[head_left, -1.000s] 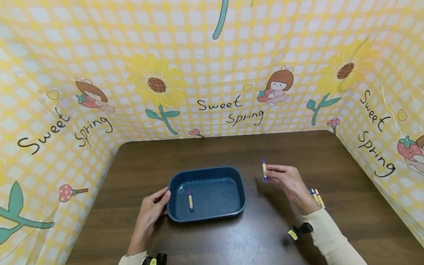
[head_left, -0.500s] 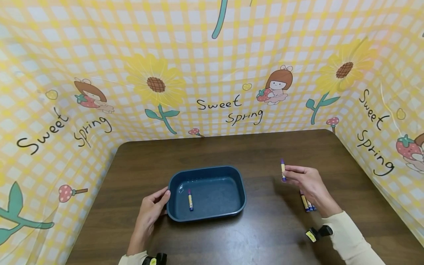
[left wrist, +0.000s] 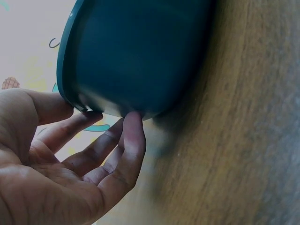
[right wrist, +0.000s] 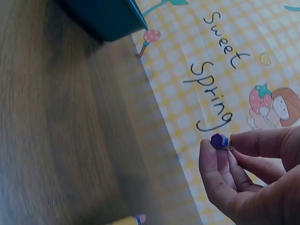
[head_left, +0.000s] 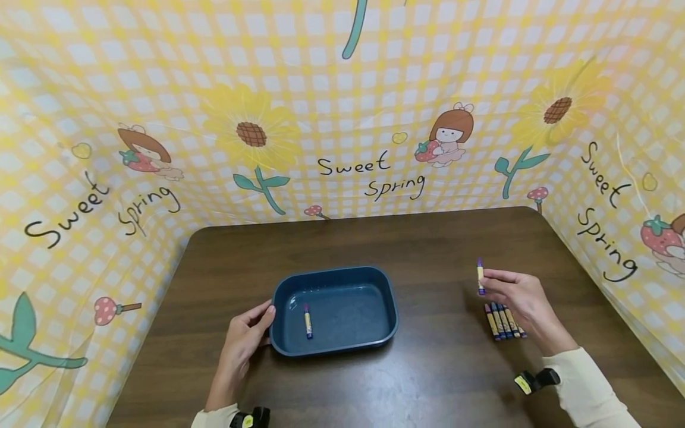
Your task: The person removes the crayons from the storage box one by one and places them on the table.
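A dark blue rectangular tray [head_left: 348, 315] stands on the table, one purple-tipped crayon [head_left: 307, 321] lying in its left part. My left hand [head_left: 243, 339] grips the tray's left end, thumb at the rim; in the left wrist view its fingertips [left wrist: 134, 124] meet the outer wall. Off to the right, my right hand [head_left: 524, 300] pinches a purple crayon [head_left: 480, 276] upright between thumb and fingers. The right wrist view shows that crayon's purple end [right wrist: 218, 140]. Just below this hand, several wrapped crayons [head_left: 500, 322] lie side by side on the table, the rightmost partly behind the wrist.
The brown wooden table [head_left: 428, 368] has a yellow checked cloth [head_left: 364, 119] hanging behind it and along both sides. A black wrist mount [head_left: 537, 381] sits on the right sleeve, another [head_left: 251, 418] on the left.
My right hand has moved to the right, carrying the upright crayon away from the tray. More of the crayon row has come into view below it. The left hand and tray stay put.
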